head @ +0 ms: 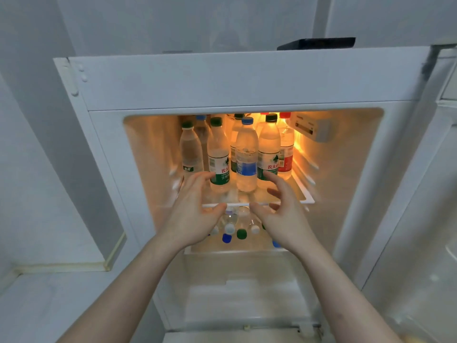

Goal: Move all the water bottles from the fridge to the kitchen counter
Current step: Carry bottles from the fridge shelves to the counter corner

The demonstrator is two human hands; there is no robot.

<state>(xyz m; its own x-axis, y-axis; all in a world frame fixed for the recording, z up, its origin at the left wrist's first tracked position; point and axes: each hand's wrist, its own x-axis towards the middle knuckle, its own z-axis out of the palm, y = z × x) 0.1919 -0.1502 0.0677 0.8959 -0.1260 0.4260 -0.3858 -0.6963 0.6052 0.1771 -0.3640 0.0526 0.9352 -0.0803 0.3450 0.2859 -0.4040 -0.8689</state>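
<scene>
Inside fridge (247,80), water bottles (246,154) upright, caps up.

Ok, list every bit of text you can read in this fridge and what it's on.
"农夫": left green-label bottle, red characters; the white print beneath is too blurred.
"农夫": right green-label bottle, partly cut off.
Blue-label bottle: print too small.
Red-label bottle: unreadable.
Control box: lettering blurred.

1. Water bottles (243,154) are standing upright on the fridge (247,80) shelf (306,194), just beyond both hands.
2. The left hand (195,214) and right hand (284,214) are reaching side by side at the shelf's front edge.
3. More bottles (235,229) are sitting below the hands.
</scene>
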